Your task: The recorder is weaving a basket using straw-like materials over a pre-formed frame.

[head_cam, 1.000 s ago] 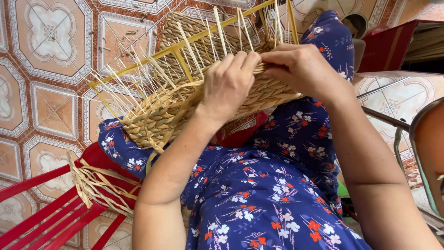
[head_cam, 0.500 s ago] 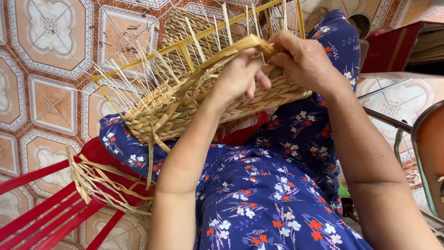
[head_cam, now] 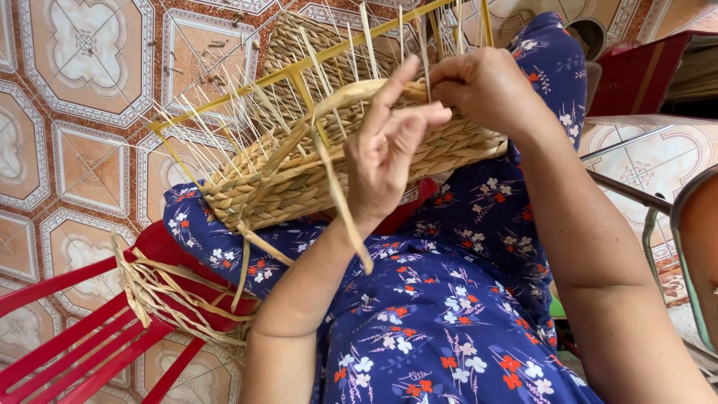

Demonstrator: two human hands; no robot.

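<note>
At far left we see a red chair point(head_cam: 82, 352) on the tiled floor point(head_cam: 82, 97), with a loose bundle of straw point(head_cam: 161, 292) draped over its edge. Just right of it our lap, in a blue flowered dress point(head_cam: 441, 314), carries a half-woven basket point(head_cam: 292, 179). It lies tilted on the knees, its woven wall facing us and thin pale stakes point(head_cam: 247, 112) sticking up from the rim around a yellow frame point(head_cam: 299, 71).

A flat strand point(head_cam: 336, 187) runs along the top of the weave, bends near the middle and hangs down across the left wrist, its free end dangling over the dress.

Our left hand point(head_cam: 389, 150) is raised in front of the basket wall, back toward us. Its fingers are spread and loosely curled; the forefinger points up toward the strand, and the tips lie against the weave rather than closing on anything. We cannot tell whether the thumb touches the strand.

Further right, our right hand point(head_cam: 486, 90) sits at the basket's top edge, fingers pressed together and curled, pinching the strand where it meets the stakes. The two hands are near each other, almost touching at the fingertips.

At far right, a metal frame point(head_cam: 658, 224) stands beside our right arm.
</note>
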